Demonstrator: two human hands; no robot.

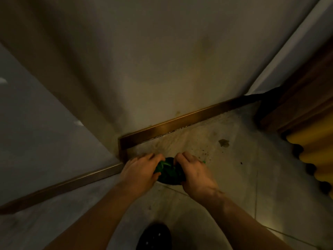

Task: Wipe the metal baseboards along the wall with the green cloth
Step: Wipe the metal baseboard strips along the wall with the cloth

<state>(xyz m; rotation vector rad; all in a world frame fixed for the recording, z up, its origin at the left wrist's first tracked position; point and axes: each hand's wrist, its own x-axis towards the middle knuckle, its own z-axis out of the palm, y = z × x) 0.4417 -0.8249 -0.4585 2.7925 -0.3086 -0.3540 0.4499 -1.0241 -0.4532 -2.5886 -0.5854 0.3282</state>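
Note:
A bunched green cloth (168, 171) hangs between my two hands above the floor tiles. My left hand (139, 171) grips its left end and my right hand (194, 175) grips its right end, fingers curled over it. A bronze-coloured metal baseboard (180, 123) runs along the foot of the wall just beyond my hands, from a corner at the left up toward the right. A second stretch of baseboard (63, 184) runs from that corner down to the left. Neither hand nor cloth touches the baseboard.
Pale floor tiles (216, 159) carry a dark stain (224, 143) and crumbs near the baseboard. A yellow corrugated object (319, 156) and a wooden frame (306, 98) stand at the right. A dark shoe (155, 237) shows at the bottom.

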